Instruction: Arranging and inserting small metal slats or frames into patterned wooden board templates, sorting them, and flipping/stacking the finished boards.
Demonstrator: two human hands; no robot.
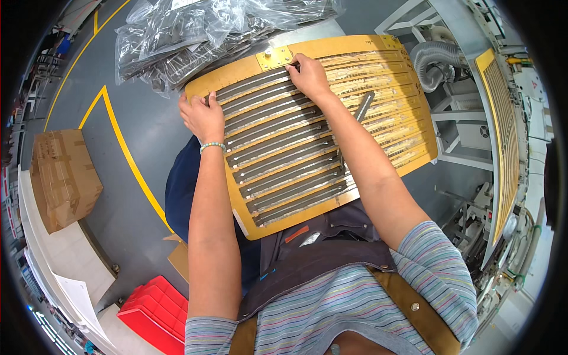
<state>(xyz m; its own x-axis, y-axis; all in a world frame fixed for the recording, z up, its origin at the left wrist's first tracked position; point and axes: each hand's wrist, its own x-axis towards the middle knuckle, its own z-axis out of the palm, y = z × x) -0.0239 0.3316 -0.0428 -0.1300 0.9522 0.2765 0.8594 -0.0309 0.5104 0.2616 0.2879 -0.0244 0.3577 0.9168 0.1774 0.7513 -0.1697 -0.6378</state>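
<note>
over by the left wall a brown cardboard box [64, 176] sits on a pale surface [65, 254], and lower down a red plastic bin [155, 312] stands on the grey floor [127, 124], which is crossed by a yellow painted line [127, 155]. moving in, the person's left hand [203, 116], with a beaded bracelet [212, 145] at the wrist, grips the left edge of a yellow slotted board [331, 50] that lies tilted across their lap; the fingers curl over the rim and the thumb rests on top, touching the end of a strip. the board carries rows of dark grey strips [278, 155] laid side by side in its slots, filling its left half, while the slots on its right half show bare and pale. behind the board's far edge a heap of clear plastic bags [201, 32] holding dark parts is piled up. the right hand [309, 76] lies near the top of the board, just beside a brass plate [273, 58], fingertips bent down and pressing on the end of the uppermost strip. one loose strip [362, 109] lies slanted across the rows beside the right forearm. further right a grey ribbed hose [435, 62] curls by a white frame, and another yellow slotted board [503, 130] stands on edge at the machine.
</note>
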